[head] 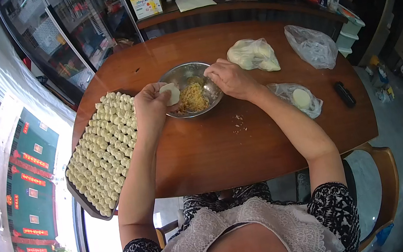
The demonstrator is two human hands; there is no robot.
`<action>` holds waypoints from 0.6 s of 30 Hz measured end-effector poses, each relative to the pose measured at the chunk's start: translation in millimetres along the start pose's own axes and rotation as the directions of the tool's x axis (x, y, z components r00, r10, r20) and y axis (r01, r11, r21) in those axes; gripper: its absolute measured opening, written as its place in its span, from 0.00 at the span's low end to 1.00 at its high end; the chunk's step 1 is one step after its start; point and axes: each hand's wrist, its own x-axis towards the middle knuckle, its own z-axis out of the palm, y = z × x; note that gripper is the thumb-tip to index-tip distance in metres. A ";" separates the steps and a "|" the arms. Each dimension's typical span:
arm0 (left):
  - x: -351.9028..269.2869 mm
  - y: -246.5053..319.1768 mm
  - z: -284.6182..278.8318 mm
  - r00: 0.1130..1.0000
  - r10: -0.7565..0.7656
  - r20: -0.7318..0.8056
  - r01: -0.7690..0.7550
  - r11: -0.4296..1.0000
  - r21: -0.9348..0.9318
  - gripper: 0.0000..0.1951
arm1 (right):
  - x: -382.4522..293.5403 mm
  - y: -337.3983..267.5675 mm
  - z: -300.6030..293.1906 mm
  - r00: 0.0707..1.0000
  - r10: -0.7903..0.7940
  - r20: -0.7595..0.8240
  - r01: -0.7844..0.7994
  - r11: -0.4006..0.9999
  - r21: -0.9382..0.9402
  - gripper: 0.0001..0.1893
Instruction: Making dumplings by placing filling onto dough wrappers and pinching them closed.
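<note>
My left hand (pixel 154 101) holds a round dough wrapper (pixel 170 94) at the left rim of a steel mixing bowl (pixel 195 114). Crumbly yellow filling (pixel 194 97) lies in the bowl. My right hand (pixel 229 79) is closed at the bowl's right rim, apparently around a utensil that is mostly hidden by the fingers. Left of my left forearm, a dark tray (pixel 88 209) carries rows of small pleated dumplings (pixel 105 148). A stack of round wrappers (pixel 301 98) rests on an open plastic bag (pixel 281 92) to the right.
A tied-looking plastic bag of pale dough pieces (pixel 252 55) and a crumpled clear bag (pixel 311 46) lie toward the back right. A black object (pixel 344 94) is near the table's (pixel 206 156) right edge. Crumbs (pixel 239 123) dot the wood. A wooden chair (pixel 384 184) stands at right.
</note>
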 end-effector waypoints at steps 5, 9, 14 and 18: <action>22.6 -7.0 -3.0 0.991 -0.131 0.019 0.133 0.986 -0.105 0.09 | -3.1 7.7 4.5 0.960 0.274 -0.055 -0.265 0.955 0.134 0.10; 30.9 -4.7 1.0 0.982 -0.189 0.016 0.189 0.967 -0.170 0.11 | -4.9 12.8 9.3 0.872 0.476 -0.117 -0.436 0.862 0.257 0.12; 37.1 -5.9 4.4 0.977 -0.213 -0.018 0.209 0.968 -0.136 0.11 | -4.8 7.7 4.5 0.827 0.525 -0.202 -0.460 0.838 0.293 0.13; 44.2 -10.6 10.6 0.978 -0.207 -0.040 0.203 0.976 -0.079 0.10 | -6.3 9.1 -1.8 0.774 0.593 -0.220 -0.499 0.786 0.364 0.13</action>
